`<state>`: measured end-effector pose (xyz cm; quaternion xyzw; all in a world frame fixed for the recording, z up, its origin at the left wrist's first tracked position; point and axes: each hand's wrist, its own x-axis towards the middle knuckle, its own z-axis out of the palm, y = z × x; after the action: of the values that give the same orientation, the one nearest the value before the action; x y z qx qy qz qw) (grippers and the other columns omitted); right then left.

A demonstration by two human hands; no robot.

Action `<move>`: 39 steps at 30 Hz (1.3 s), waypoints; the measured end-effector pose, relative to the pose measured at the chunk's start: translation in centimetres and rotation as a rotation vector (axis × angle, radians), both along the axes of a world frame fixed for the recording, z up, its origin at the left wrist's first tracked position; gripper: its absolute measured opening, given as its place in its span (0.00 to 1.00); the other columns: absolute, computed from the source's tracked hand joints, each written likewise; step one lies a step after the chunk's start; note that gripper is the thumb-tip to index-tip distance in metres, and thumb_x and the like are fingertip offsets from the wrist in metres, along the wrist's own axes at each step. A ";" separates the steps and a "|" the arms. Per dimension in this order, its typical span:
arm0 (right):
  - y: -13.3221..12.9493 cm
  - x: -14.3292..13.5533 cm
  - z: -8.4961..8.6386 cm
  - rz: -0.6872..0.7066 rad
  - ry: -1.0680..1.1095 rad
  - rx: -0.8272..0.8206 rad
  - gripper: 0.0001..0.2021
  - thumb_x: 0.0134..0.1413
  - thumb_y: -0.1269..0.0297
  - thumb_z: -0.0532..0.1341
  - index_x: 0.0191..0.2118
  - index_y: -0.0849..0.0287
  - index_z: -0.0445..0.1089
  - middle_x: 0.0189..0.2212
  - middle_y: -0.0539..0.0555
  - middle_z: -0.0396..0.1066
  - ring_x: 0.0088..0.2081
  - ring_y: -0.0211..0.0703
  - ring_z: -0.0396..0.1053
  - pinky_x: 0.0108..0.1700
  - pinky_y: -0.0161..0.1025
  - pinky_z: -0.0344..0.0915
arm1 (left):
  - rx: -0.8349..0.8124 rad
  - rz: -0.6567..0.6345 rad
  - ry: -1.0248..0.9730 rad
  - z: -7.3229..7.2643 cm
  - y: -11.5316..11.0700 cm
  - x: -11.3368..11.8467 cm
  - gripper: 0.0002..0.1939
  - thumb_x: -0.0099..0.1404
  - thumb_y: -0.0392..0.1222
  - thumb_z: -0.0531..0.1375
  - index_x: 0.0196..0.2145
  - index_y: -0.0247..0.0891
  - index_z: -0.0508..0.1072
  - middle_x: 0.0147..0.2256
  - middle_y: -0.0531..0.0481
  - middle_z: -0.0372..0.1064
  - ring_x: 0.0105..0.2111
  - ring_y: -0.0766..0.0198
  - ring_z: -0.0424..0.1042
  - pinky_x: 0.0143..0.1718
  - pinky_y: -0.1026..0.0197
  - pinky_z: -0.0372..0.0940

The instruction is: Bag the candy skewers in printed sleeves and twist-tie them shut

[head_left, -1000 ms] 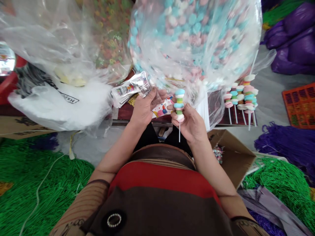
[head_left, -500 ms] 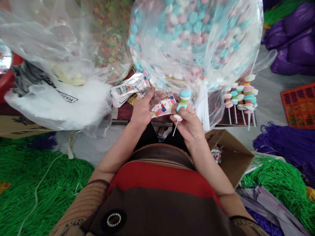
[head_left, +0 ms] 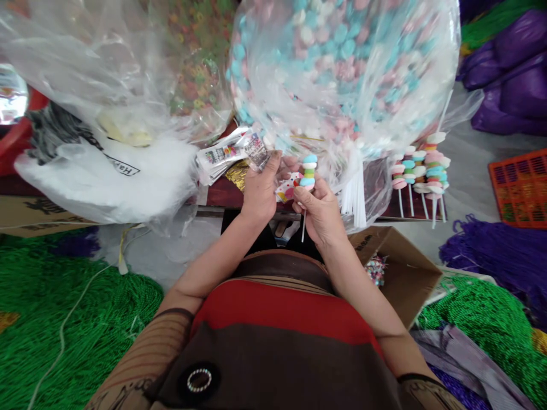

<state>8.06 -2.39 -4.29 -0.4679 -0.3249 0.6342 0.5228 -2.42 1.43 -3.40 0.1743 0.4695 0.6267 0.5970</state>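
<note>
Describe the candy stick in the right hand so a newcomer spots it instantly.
Start at the big clear bag of blue, pink and white candies, top centre. Just below in view, the right hand holds the candy stick, topped with a blue piece. Unlike the pale-topped cluster of sticks at the right end of the table, it's in a hand.

The candy skewer (head_left: 308, 173) stacks pale blue, white and yellow-green on a white stick (head_left: 303, 226), and the wrapper (head_left: 287, 185) is white with pink, red and yellow spots. Blue, pink and white fill the large candy bag (head_left: 342, 62); green, orange and yellow show through the ring-candy bag (head_left: 199, 62). The apron (head_left: 282, 310) is red above dark brown, the strand pile (head_left: 64, 307) bright green, the basket (head_left: 519, 188) orange.
</note>
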 end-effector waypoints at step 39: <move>1.7 1.6 -2.1 -0.159 -0.181 0.163 0.34 0.49 0.45 0.72 0.62 0.38 0.66 0.45 0.51 0.74 0.44 0.46 0.73 0.36 0.40 0.71 | 0.004 -0.193 -0.038 -2.5 -0.9 -1.0 0.18 0.56 0.51 0.74 0.31 0.40 0.71 0.24 0.58 0.70 0.22 0.71 0.70 0.20 0.67 0.62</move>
<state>9.63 -0.74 -6.44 -0.5034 -0.3830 0.5175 0.5763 -3.37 0.56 -5.89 0.2078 0.4378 0.5704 0.6631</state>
